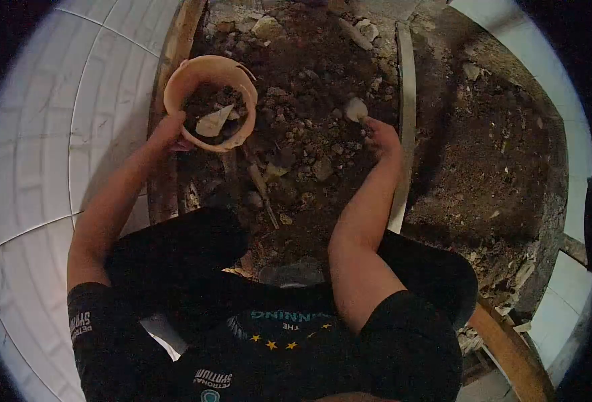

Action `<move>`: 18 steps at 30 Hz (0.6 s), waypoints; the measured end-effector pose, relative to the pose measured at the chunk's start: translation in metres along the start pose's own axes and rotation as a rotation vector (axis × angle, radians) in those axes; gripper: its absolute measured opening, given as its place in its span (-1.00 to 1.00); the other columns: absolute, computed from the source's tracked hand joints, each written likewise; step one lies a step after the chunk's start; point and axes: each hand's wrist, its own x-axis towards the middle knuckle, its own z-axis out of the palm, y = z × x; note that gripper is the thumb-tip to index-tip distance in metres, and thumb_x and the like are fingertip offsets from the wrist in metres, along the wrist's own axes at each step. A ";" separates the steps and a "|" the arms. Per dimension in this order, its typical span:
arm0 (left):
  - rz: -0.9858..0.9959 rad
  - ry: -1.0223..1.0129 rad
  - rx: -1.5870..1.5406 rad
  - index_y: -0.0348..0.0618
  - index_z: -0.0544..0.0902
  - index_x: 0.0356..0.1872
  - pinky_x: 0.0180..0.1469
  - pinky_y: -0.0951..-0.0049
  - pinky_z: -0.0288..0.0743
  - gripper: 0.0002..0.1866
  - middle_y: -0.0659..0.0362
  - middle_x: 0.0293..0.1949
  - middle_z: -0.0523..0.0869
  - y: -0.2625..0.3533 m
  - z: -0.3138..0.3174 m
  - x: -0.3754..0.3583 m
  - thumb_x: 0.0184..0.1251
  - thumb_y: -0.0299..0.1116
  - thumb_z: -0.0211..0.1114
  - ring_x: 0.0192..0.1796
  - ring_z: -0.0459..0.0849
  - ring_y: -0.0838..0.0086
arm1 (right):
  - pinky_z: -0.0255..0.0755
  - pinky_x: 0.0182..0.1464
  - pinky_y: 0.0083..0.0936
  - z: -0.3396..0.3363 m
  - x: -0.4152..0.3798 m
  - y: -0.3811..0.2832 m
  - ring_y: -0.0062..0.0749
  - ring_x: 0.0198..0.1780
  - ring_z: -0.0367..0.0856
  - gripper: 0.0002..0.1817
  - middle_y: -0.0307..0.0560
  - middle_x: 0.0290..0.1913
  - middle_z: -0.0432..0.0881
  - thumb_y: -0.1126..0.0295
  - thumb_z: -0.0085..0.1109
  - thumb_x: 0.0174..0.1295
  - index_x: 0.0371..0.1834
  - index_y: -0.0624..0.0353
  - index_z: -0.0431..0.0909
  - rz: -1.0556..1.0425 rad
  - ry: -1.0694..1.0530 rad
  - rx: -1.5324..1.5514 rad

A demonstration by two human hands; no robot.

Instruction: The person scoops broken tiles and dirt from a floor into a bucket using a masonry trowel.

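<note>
A tan, round bucket (pixel 210 65) with a damaged rim is held at its near left side by my left hand (pixel 170 132), fingers closed on the rim. Dark soil and rubble lie inside it, along with a pale broken shard (pixel 213 122). My right hand (pixel 382 139) reaches low over the dug-up soil (pixel 309 87), its fingertips closed on a small pale, rounded piece (pixel 356 109). Whether that piece is stone or tile I cannot tell.
Wooden boards (pixel 406 74) edge the dirt strip, and a thin stick (pixel 262 184) lies near my knees. White tiles (pixel 31 100) cover the left side. Rubble chunks (pixel 267 28) lie at the far end. A curved wooden piece (pixel 517 352) is at lower right.
</note>
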 end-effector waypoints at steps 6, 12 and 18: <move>-0.052 -0.010 -0.003 -0.27 0.42 -0.43 -0.63 0.40 0.44 -0.64 0.08 -0.65 0.50 -0.013 -0.009 0.021 0.25 -0.13 -0.14 -0.67 0.53 0.37 | 0.29 -0.38 -0.41 0.043 0.031 -0.002 -0.54 -0.49 0.38 -0.66 -0.14 -0.22 0.53 0.19 0.14 0.12 -0.11 0.14 0.54 0.091 -0.086 0.057; 0.054 -0.059 0.041 -0.27 0.39 -0.44 -0.68 0.40 0.34 -0.69 0.08 -0.67 0.48 -0.033 -0.017 0.050 0.25 -0.20 -0.16 -0.74 0.45 0.40 | 0.32 -0.36 -0.36 0.048 0.071 0.035 -0.44 -0.45 0.42 -0.58 -0.16 -0.20 0.55 0.14 0.12 0.12 0.05 0.00 0.48 -0.237 -0.098 -0.279; -0.039 -0.078 -0.015 -0.23 0.35 -0.47 -0.67 0.33 0.36 -0.70 0.11 -0.69 0.46 -0.030 -0.014 0.044 0.23 -0.18 -0.14 -0.74 0.44 0.39 | 0.37 -0.26 -0.32 0.004 0.012 0.005 -0.40 -0.39 0.47 -0.56 -0.13 -0.08 0.55 0.14 0.13 0.10 0.06 0.00 0.47 0.060 -0.126 -0.128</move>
